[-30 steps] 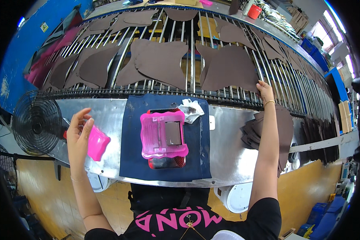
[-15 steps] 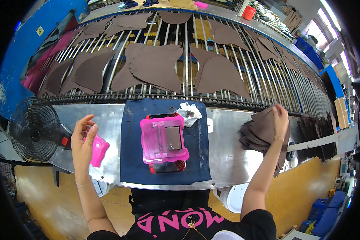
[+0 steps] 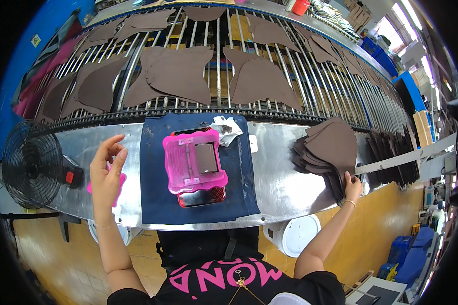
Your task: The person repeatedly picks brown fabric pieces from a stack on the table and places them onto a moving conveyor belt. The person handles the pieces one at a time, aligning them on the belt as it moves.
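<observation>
Over the table's left side my left hand (image 3: pixel 108 165) is raised with loosely bent fingers, thumb apart, nothing held. A pink plastic piece (image 3: pixel 121 190) lies partly hidden behind it. On the right, brown cut fabric-like pieces (image 3: pixel 328 145) form a fanned stack. My right hand (image 3: pixel 353 187) is at the stack's narrow lower end, its fingers closed on the edge of a brown piece. Between my hands, a pink plastic tray-like device with a grey roller or block (image 3: pixel 206 158) rests on a red-and-black base (image 3: pixel 203 198) on a dark blue mat (image 3: pixel 155 203).
Behind the metal table (image 3: pixel 280 203), a conveyor of metal rods (image 3: pixel 219 71) carries several brown pieces. A black fan (image 3: pixel 33 170) stands left. Crumpled white paper (image 3: pixel 225 130) lies on the mat. A pale bar (image 3: pixel 407 156) crosses at right, near more hanging brown pieces (image 3: pixel 394 160).
My right hand has moved down from the upper part of the stack to its lower end, and the top brown piece now lies flatter. My left hand stays raised. The whole view has shifted slightly.
</observation>
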`<state>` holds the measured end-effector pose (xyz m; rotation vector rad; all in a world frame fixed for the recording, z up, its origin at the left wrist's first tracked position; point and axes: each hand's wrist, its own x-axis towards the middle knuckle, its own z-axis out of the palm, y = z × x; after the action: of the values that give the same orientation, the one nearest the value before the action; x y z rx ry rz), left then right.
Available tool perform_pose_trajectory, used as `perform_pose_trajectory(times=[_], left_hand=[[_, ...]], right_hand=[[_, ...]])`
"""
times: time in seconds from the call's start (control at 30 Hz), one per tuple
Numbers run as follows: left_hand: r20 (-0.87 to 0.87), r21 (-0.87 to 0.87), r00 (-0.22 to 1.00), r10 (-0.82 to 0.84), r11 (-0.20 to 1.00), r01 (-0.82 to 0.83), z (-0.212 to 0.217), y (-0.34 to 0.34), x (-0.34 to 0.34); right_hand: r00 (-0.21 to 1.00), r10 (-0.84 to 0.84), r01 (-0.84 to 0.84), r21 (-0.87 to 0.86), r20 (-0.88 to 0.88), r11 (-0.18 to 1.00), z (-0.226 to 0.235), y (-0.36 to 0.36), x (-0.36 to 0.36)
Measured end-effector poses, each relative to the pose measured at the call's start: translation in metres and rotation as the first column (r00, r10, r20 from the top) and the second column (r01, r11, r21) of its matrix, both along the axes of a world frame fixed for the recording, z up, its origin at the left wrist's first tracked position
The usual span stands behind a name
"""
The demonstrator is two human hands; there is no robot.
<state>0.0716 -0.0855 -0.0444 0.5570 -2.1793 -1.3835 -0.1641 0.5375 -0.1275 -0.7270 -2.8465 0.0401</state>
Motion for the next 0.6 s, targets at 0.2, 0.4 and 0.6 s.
perform_pose_trajectory(times=[0.2, 0.4, 0.6], left_hand=[[-0.009, 0.163, 1.000, -0.014, 0.987, 0.015, 0.003, 0.002, 0.019], [-0.046, 0.129, 0.998, -0.051, 0.990, 0.057, 0.015, 0.007, 0.012], [-0.160, 0.067, 0.969, -0.187, 0.978, 0.200, 0.036, 0.030, -0.028]], right_hand=[[0.994, 0.081, -0.071, 0.120, -0.079, 0.990, 0.028, -0.032, 0.020], [0.955, 0.237, -0.261, -0.127, -0.176, 0.957, 0.088, -0.059, 0.035], [0.629, 0.229, -0.736, -0.473, -0.743, 0.484, 0.160, -0.161, 0.064]])
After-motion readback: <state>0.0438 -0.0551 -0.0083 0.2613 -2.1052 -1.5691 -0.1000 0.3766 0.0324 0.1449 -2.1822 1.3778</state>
